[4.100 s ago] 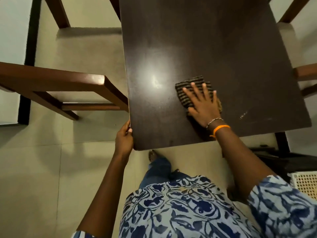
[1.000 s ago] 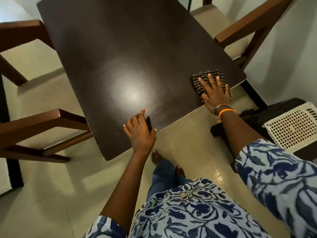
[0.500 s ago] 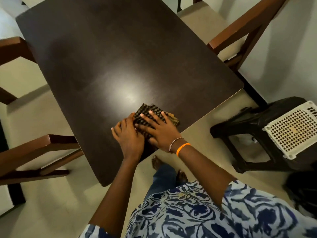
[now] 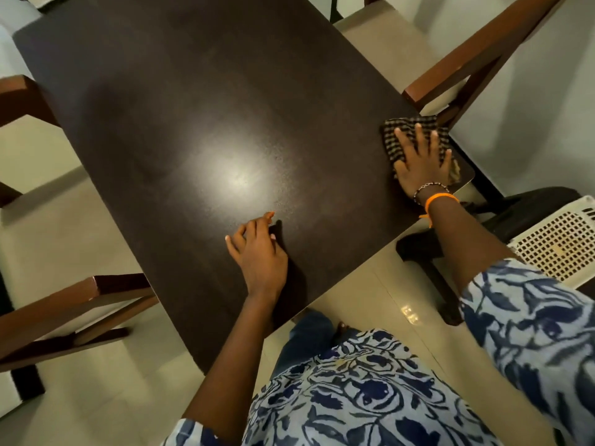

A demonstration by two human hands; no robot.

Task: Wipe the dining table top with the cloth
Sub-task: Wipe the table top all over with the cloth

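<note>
**Cloth at the table's near right corner, right hand on it**

While the right hand [image 4: 421, 162] presses flat on the cloth [image 4: 415, 136], the item list runs as follows.

Table [image 4: 209, 107]: dark top, long axis running away from the person, a bright glare patch near the middle. Nothing else lies on it.

Cloth: checked, folded, flat on the top at the near right corner, just beside the right edge. One fold pokes out past the little-finger side toward the corner. It lies well to the right of the left hand [image 4: 257, 252] and directly under the right, so the right hand is the one placed to move it.

Right hand: open, fingers spread and pointing away from the person, palm down, pinning the cloth rather than gripping it. Arm extended out to the right; an orange band and a bead bracelet at the wrist.

Left hand: empty, loosely open, fingers half curled, resting on the top near the front edge; looks like a brace. Forearm comes up from below, roughly straight.

Chair [image 4: 476, 56]: its wooden frame sits close beside the cloth's far edge.

Judgement: wiping is under way. With the cloth at the right edge, the unswept run lies leftward and away, along the table's length; a further push right would likely drop the cloth off the corner.
</note>
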